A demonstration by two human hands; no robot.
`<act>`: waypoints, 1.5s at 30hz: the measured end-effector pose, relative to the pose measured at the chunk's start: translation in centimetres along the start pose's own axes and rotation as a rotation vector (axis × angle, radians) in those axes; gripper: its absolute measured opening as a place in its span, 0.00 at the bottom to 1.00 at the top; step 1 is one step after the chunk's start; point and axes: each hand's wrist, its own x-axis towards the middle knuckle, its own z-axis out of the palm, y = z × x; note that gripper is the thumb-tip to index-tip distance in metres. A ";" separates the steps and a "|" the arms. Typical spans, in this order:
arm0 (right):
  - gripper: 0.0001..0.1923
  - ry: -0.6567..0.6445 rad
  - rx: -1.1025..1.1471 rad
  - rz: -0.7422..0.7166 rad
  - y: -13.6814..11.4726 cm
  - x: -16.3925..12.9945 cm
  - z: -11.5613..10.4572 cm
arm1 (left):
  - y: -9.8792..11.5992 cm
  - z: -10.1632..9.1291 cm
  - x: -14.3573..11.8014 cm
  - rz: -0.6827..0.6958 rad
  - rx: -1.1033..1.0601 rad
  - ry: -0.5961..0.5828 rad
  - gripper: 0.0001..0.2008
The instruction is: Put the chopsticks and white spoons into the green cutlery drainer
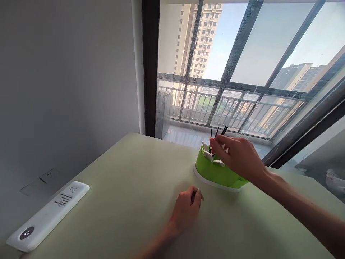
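A bright green utensil holder (215,174) with a white base stands on the pale table. White spoon heads (218,163) hang over its near rim, and several thin black sticks (217,131), resembling chopsticks, rise above it. My right hand (238,154) reaches over the holder from the right. Its thumb and fingertips are pinched together at the sticks and spoons; what lies between them is too small and hidden to name. Below and left of the holder, my left hand (187,205) is loosely curled at the tabletop, with nothing visible in it.
On the left side of the table (129,172) lies a long white power strip or similar device (54,216) with a dark round button and a lit display. A wall socket (48,176) sits beyond it. Glass sliding doors (215,79) face a railed balcony behind the table.
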 end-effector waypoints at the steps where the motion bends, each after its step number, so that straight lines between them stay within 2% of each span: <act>1: 0.22 0.026 0.076 -0.058 -0.1 -1.1 0.1 | 0.1 -0.1 0.0 -0.003 -0.004 -0.004 0.21; 3: 0.20 0.057 0.207 -0.204 -0.2 -3.4 0.7 | 0.2 -0.1 0.0 -0.014 -0.009 -0.009 0.21; 6: 0.15 0.033 0.254 -0.401 -0.1 -6.9 2.4 | 0.3 -0.2 0.0 -0.010 0.005 0.003 0.20; 9: 0.16 -0.049 0.257 -0.416 0.3 -9.9 5.0 | 0.3 -0.3 0.1 0.005 0.012 0.012 0.20; 14: 0.17 -0.113 0.359 -0.253 1.6 -13.4 9.8 | 0.6 -0.5 0.1 0.010 0.024 0.026 0.20; 18: 0.20 -0.149 0.608 0.067 2.7 -14.7 13.0 | 0.7 -0.6 0.0 0.006 0.005 0.015 0.20; 21: 0.20 -0.133 0.737 0.273 3.1 -15.2 14.5 | 0.8 -0.7 0.0 -0.004 -0.004 0.014 0.20; 24: 0.21 -0.119 0.826 0.382 3.5 -15.6 15.3 | 0.8 -0.7 0.0 -0.015 -0.005 0.015 0.21; 30: 0.23 -0.058 0.932 0.462 4.1 -16.3 15.9 | 0.9 -0.9 0.0 -0.024 -0.005 0.008 0.22; 37: 0.25 -0.067 0.934 0.474 4.1 -17.0 16.3 | 1.2 -0.7 -0.1 -0.078 -0.030 0.011 0.22; 45: 0.27 -0.200 0.927 0.438 5.9 -18.5 18.1 | 0.5 -0.3 -0.1 -0.132 -0.035 0.083 0.21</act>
